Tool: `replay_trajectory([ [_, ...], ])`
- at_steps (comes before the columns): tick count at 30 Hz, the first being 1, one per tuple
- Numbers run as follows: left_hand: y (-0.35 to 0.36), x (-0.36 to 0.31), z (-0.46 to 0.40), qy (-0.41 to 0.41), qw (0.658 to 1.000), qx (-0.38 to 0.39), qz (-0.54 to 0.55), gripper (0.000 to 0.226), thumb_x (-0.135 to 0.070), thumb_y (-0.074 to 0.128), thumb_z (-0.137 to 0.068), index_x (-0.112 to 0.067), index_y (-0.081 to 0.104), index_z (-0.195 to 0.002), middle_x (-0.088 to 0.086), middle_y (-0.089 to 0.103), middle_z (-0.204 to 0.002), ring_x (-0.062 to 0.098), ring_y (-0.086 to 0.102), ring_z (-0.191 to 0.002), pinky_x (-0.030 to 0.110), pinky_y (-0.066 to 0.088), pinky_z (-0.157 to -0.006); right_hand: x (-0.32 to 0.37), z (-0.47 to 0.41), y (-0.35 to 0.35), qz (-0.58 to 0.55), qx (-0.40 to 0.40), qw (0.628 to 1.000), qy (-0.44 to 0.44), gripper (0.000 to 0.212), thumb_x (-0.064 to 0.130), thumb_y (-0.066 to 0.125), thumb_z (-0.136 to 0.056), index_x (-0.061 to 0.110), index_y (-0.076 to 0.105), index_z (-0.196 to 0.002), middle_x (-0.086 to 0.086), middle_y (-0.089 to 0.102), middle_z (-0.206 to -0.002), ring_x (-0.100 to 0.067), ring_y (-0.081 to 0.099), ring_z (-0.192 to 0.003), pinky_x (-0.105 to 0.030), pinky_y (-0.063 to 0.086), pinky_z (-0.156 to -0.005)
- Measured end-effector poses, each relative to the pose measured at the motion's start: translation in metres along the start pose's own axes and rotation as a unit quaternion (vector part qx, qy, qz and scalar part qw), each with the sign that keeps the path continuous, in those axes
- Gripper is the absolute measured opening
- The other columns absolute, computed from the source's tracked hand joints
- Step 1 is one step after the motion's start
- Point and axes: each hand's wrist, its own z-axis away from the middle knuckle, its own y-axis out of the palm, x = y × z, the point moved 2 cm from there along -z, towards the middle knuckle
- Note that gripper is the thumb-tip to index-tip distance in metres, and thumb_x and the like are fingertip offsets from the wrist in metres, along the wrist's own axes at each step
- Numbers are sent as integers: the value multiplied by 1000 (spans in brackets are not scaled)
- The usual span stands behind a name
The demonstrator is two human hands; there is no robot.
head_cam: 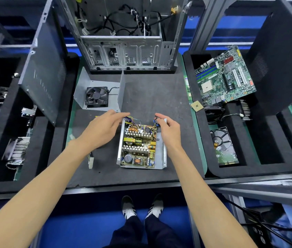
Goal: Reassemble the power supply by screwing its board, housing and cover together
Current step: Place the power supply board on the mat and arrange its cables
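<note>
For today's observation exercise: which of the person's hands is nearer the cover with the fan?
Left. The left hand reaches just below the fan cover; the right hand is across the power supply board.

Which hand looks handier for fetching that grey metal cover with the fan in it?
Probably the left hand. The cover lies at the mat's far left, just beyond its outstretched fingers, while the right hand pinches something small at the board's far right corner.

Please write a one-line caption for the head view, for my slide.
Both hands, left hand and right hand, reach to the far end of the power supply board sitting in its housing.
</note>
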Motion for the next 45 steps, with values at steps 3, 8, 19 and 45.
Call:
replay_trajectory([
  [3,5,2,-5,-39,996,-58,50,47,-10,36,-105,-36,60,-135,-5,66,-109,18,60,-96,46,51,-86,0,0,0,1,0,1000,-2,25,14,58,-100,20,75,-119,12,70,-99,19,61,-76,-3,43,-53],
  [8,6,13,-5,-117,983,-71,125,28,-12,49,-101,-27,70,-111,-2,75,-96,18,68,-94,44,54,-90,-1,-1,0,2,-2,1000,-7,25,13,58,-100,19,75,-119,13,69,-94,21,59,-69,-3,44,-53],
  [19,-23,-51,12,124,986,-84,-72,48,-53,63,-89,-20,62,-124,-2,62,-120,20,55,-115,38,43,-96,1,10,-3,-48,7,999,-16,22,25,63,-100,23,67,-121,6,69,-115,-3,61,-109,-14,46,-84],
  [45,35,-59,3,143,937,64,-313,64,-55,70,-73,-23,63,-128,-4,67,-113,18,57,-111,36,32,-102,-12,21,-10,-97,-18,994,-45,19,18,70,-96,13,66,-114,-6,70,-115,-15,66,-110,-20,52,-89],
])
